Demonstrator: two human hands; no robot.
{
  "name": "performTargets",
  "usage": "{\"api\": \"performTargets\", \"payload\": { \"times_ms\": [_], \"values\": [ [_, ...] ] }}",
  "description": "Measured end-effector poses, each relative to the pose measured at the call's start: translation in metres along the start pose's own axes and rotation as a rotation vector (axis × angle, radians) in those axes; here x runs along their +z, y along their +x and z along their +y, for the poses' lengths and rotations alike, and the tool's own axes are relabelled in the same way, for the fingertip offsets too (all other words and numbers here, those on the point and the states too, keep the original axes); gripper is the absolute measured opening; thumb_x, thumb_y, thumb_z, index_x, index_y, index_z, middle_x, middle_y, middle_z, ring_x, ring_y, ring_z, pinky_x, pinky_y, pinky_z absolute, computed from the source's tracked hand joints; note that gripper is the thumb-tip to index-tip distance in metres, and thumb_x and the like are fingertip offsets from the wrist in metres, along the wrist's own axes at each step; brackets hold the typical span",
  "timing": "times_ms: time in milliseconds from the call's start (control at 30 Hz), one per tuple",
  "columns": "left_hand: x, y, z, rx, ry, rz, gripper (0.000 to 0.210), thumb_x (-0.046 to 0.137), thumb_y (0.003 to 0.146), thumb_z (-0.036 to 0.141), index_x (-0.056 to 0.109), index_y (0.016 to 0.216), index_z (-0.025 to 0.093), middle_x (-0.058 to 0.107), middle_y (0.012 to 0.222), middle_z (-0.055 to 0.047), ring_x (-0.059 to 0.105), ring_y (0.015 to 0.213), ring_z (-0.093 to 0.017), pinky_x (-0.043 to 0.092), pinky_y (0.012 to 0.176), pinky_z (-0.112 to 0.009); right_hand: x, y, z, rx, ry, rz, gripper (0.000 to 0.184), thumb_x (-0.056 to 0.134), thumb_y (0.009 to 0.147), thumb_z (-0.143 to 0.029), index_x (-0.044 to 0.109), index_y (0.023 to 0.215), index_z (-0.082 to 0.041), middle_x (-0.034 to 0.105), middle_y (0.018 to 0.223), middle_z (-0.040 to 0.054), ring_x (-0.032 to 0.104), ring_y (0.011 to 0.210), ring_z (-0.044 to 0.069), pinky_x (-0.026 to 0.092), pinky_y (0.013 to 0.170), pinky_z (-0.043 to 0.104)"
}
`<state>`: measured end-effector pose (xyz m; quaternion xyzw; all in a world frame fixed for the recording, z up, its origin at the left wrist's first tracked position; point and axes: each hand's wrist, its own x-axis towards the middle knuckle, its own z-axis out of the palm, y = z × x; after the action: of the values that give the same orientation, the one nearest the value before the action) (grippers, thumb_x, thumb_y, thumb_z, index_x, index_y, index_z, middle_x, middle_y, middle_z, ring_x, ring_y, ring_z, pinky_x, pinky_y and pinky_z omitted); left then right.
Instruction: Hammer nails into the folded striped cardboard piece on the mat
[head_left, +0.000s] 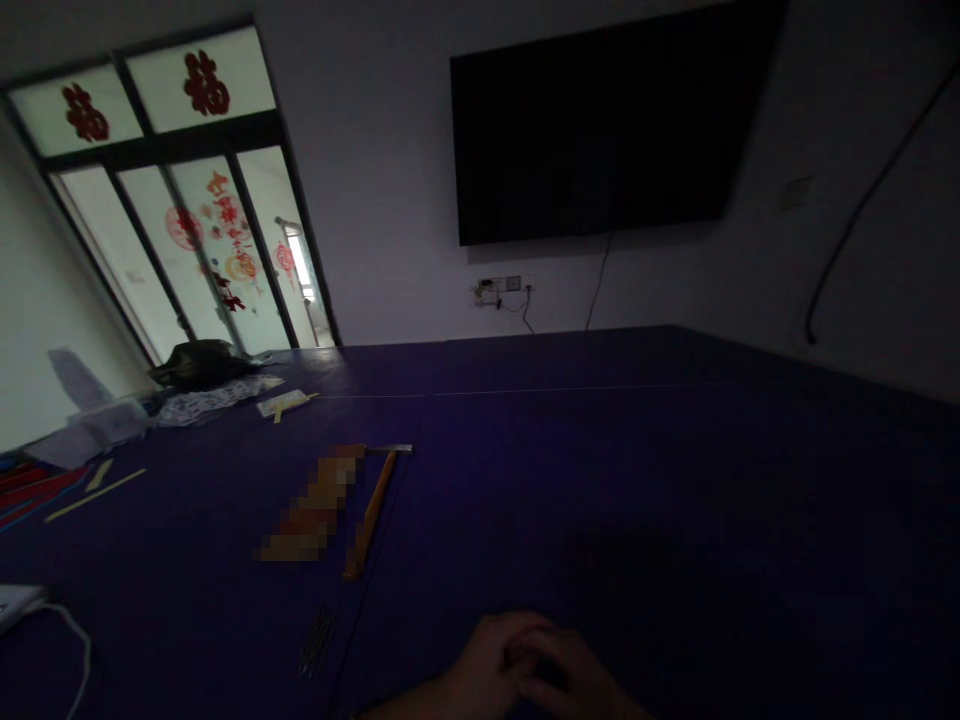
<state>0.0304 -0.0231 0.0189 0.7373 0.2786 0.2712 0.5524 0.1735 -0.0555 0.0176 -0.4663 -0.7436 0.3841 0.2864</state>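
Observation:
My left hand (pixel 491 655) and my right hand (pixel 566 672) are clasped together at the bottom centre, fingers folded around each other. No object shows between them. They rest at the near part of a dark blue-purple table surface (pixel 600 450). To their left lie several thin metal nails (pixel 316 640) in a small bunch. Farther off is a hammer with a wooden handle (pixel 373 515) and a metal head (pixel 394 449). Beside it lies a brown-orange flat piece (pixel 319 505), blurred by pixelation so its kind cannot be told.
A white device (pixel 19 602) with a white cable sits at the left edge. Yellow strips (pixel 97 495), red and blue items (pixel 37 490), papers (pixel 214 400) and a dark bag (pixel 199 362) lie far left. A black television (pixel 607 130) hangs on the wall above sockets (pixel 504 286).

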Motion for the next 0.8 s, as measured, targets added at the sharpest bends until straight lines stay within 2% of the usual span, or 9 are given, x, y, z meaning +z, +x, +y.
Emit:
{"api": "performTargets", "payload": {
  "times_ms": [167, 367, 800],
  "values": [
    [-0.001, -0.001, 0.003, -0.005, 0.022, -0.003, 0.035, 0.042, 0.068, 0.008, 0.061, 0.097, 0.015, 0.062, 0.084, -0.003, 0.052, 0.074, -0.012, 0.040, 0.067, -0.021, -0.002, -0.001, -0.005, 0.080, -0.024, -0.002, 0.027, 0.053, 0.069, -0.033, 0.065, 0.089, -0.019, 0.066, 0.093, 0.0077, 0.057, 0.088, 0.021, 0.042, 0.079, 0.031],
    [-0.001, -0.001, 0.003, 0.017, 0.009, -0.002, 0.031, 0.044, 0.070, 0.011, 0.061, 0.096, 0.015, 0.061, 0.080, -0.002, 0.051, 0.070, -0.012, 0.039, 0.065, -0.021, 0.000, 0.000, 0.003, 0.054, -0.031, 0.000, 0.029, 0.053, 0.070, -0.038, 0.064, 0.091, -0.022, 0.065, 0.090, 0.0052, 0.057, 0.087, 0.021, 0.043, 0.077, 0.031],
    [0.001, 0.000, 0.005, -0.019, -0.023, 0.024, 0.031, 0.046, 0.068, 0.010, 0.062, 0.094, 0.014, 0.062, 0.080, -0.003, 0.053, 0.072, -0.012, 0.039, 0.065, -0.021, 0.001, 0.002, 0.005, -0.030, 0.017, 0.013, 0.027, 0.052, 0.070, -0.035, 0.064, 0.086, -0.017, 0.067, 0.086, 0.0078, 0.060, 0.081, 0.020, 0.045, 0.072, 0.030]
  ]
}}
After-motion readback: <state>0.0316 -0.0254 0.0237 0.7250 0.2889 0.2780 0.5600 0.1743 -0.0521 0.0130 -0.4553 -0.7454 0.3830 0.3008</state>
